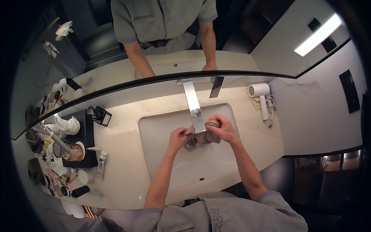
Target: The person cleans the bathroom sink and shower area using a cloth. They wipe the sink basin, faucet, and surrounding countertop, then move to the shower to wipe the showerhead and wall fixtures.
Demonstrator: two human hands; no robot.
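Note:
Both hands hold a greyish-pink cloth (212,138) stretched beneath the spout of a chrome faucet (192,99), over the white sink (166,162). My left hand (178,140) pinches one end, left of the spout. On the other side, my right hand (222,128) grips a bunched fold of it between thumb and fingers. The cloth's middle hangs down toward the basin, partly hidden by the spout. Close below it lies the shiny round drain fitting (191,145).
A white hair dryer (259,91) with its cord rests on the counter's right. Left stand a black tray (89,135), a dark soap holder (101,116), a white tube (101,164) and scattered cosmetics. A mirror (232,58) spans the wall behind.

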